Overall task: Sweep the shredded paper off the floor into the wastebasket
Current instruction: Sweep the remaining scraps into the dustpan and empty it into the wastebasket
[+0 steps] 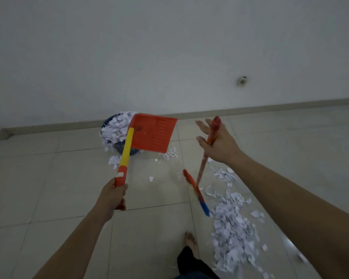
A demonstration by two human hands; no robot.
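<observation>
Head view, items as I log them.

1. Wastebasket: dark, at 11 o'clock from frame centre, against the wall's skirting. Heaped with shredded paper above the rim; some strips hang over its side.

2. Dustpan: red pan on a yellow-and-red handle, held tilted up in the air over the basket's right edge. My left hand is wrapped tight round the handle's lower end.

3. Broom: red stick with a red-and-blue head touching the floor at 5 o'clock. My right hand keeps the stick near its top between thumb and palm, fingers spread and mostly straight; a loose hold, not a full grasp.

4. Shredded paper: main pile on the tiles at 4 to 5 o'clock, just beside the broom head. Smaller scraps lie at the basket's foot.

5. Bare foot: at 6 o'clock, near the pile's left edge.

Risks, my judgement: the basket looks overfull, so further loads may spill down its side. The slack right-hand hold could let the broom tip. A step right would scatter the pile.
</observation>
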